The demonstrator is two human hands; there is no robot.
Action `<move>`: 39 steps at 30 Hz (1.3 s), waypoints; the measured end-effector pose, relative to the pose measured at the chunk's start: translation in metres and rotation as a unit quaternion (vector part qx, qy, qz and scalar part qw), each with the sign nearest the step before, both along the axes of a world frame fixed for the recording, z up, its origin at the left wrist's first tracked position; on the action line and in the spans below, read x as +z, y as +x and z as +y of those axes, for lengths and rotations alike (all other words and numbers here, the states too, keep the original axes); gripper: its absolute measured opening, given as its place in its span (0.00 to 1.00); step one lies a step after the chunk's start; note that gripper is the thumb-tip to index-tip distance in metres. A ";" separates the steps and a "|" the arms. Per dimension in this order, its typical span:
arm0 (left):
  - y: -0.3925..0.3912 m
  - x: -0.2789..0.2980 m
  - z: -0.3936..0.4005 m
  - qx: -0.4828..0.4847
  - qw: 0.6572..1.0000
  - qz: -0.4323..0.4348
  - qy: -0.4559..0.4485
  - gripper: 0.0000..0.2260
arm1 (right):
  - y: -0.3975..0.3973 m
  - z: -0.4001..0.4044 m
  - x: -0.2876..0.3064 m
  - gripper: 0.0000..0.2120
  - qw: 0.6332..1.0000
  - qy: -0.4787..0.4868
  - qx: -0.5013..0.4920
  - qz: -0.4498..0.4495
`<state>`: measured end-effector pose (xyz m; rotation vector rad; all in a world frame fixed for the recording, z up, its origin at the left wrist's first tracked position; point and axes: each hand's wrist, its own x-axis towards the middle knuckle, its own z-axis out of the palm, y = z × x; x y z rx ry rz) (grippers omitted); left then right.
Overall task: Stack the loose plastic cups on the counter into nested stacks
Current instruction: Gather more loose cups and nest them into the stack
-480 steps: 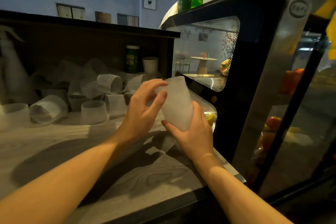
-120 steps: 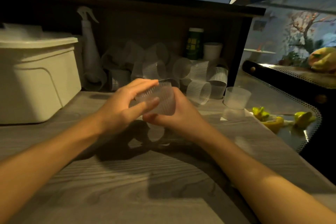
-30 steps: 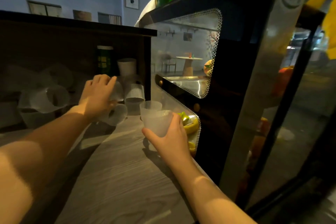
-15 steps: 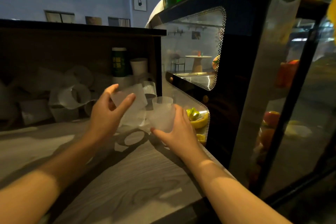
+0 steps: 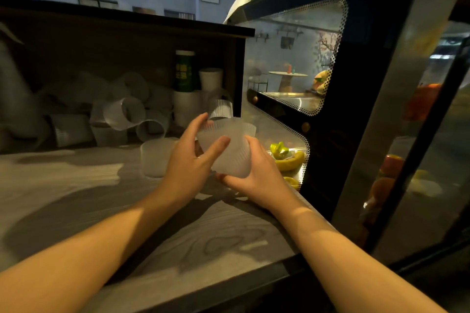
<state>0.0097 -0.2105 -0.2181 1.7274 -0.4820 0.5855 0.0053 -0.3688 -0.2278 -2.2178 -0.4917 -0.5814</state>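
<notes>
Both hands meet above the grey wood-grain counter, close to the black glass-fronted display case. Between them is a frosted, ribbed translucent plastic cup stack, held off the surface and tilted. The right hand cups its lower end from beneath and the right side, fingers curled round it. The left hand grips the upper part from the left, thumb laid across the near wall and fingers wrapped over the far side by the rim. Just left of the hands, a single frosted plastic cup stands on the counter. Behind, under the dark shelf, a jumble of loose clear ribbed cups lies heaped, some on their sides.
</notes>
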 end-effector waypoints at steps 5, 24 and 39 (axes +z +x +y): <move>-0.003 -0.005 -0.001 0.002 0.985 -0.019 0.172 0.33 | -0.001 -0.003 0.000 0.36 0.994 0.103 0.021 0.030; 0.031 0.010 0.105 0.126 0.915 0.176 0.342 0.61 | 0.002 -0.012 -0.003 0.35 0.980 0.187 -0.069 0.018; 0.030 0.020 0.111 0.264 0.957 0.052 0.106 0.37 | -0.002 -0.005 -0.002 0.34 0.995 0.086 -0.058 0.002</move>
